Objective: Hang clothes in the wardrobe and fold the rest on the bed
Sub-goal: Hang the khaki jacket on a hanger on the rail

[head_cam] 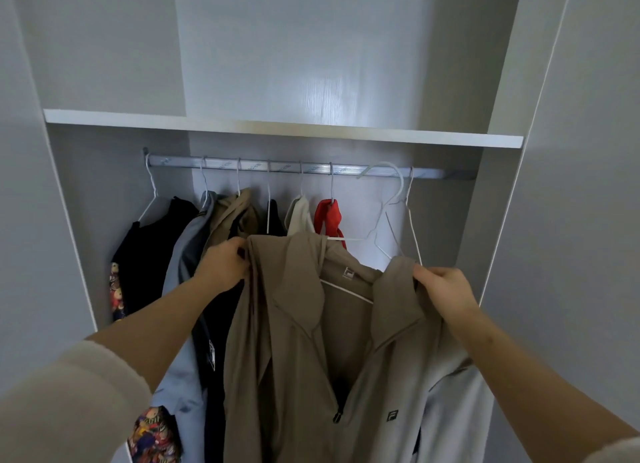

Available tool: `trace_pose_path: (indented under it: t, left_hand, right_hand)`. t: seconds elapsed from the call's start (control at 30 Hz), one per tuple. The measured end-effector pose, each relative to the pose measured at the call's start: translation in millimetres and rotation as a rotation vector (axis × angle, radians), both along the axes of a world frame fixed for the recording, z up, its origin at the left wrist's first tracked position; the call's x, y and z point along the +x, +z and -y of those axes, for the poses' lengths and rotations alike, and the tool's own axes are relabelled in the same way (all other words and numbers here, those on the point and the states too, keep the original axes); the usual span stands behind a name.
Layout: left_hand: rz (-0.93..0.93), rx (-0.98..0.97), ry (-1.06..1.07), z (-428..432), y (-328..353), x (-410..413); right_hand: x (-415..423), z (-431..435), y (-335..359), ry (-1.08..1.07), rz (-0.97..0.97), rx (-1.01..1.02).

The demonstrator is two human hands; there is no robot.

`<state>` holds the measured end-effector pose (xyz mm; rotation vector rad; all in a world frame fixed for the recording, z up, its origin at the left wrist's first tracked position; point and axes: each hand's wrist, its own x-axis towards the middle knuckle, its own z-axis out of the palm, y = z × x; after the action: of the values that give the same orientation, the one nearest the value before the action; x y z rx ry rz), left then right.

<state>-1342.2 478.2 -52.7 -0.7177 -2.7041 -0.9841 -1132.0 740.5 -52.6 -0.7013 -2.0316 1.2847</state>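
Head: grey wardrobe, seemingly metal rail

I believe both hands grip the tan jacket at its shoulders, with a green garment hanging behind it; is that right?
Not quite: in the head view the garment behind it is red, not green. The left hand and right hand do grip the tan jacket at its shoulders.

A metal rail crosses mid-frame under a white shelf; white wire hangers hook over it — garments hanging below.
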Motion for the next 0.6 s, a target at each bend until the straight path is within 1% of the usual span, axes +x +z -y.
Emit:
trace_pose_path:
  t: [0.07,0.13,0.17,0.23,0.27,0.3,0.33,0.37,0.4,0.43,0.47,0.5,0.53,0.57,0.6]
  left_hand:
    - [-0.083,0.002,0.096,8.5,6.3,-3.6]
    - [-0.154,0.087,0.291,20.4,11.2,-5.1]
    - [-0.158,0.125,0.377,24.6,13.0,-6.2]
    - [-0.064,0.111,0.46,26.1,18.3,-8.1]
    - [-0.003,0.091,0.468,23.5,21.5,-8.6]
    - [0.019,0.092,0.461,18.7,24.9,-7.0]
    - [-0.007,0.133,0.426,12.8,28.2,-2.4]
    - [-0.069,0.206,0.34,5.0,31.2,2.9]
    - [-0.121,0.277,0.183,-4.0,33.0,10.7]
    - [-0.123,0.277,-0.024,-12.8,33.6,20.3]
    - [-0.076,0.179,-0.23,-21.0,34.2,32.4]
    - [-0.032,0.046,-0.388,-27.5,34.0,44.0]
    - [-0.023,-0.05,-0.47,-33.0,33.1,52.0]
    - [-0.039,-0.073,-0.502,-36.0,33.2,56.3]
    - [-0.06,-0.038,-0.508,-38.0,33.3,57.4]
  right_hand:
    - [1.3,-2.6,-1.8,-0.016,0.014,0.029]
    - [2.9,-4.9,-2.0,-0.04,0.033,0.059]
    - [2.6,-5.0,0.0,-0.049,0.038,0.073]
    - [0.5,-3.1,5.1,-0.061,0.052,0.11]
    - [-0.6,-1.7,7.1,-0.06,0.061,0.133]
    - [-1.1,0.2,8.3,-0.057,0.07,0.15]
    - [-1.6,2.5,8.8,-0.05,0.08,0.156]
    - [-1.8,5.1,8.9,-0.041,0.086,0.15]
    - [-2.1,7.8,8.5,-0.032,0.087,0.136]
    - [-2.7,9.9,7.4,-0.025,0.08,0.117]
    - [-3.5,11.3,5.9,-0.025,0.077,0.099]
    - [-3.7,12.6,5.3,-0.026,0.088,0.091]
    - [-1.9,12.4,4.6,-0.028,0.108,0.093]
    - [-0.3,12.3,4.5,-0.023,0.123,0.106]
    - [1.9,11.6,5.1,-0.012,0.123,0.118]
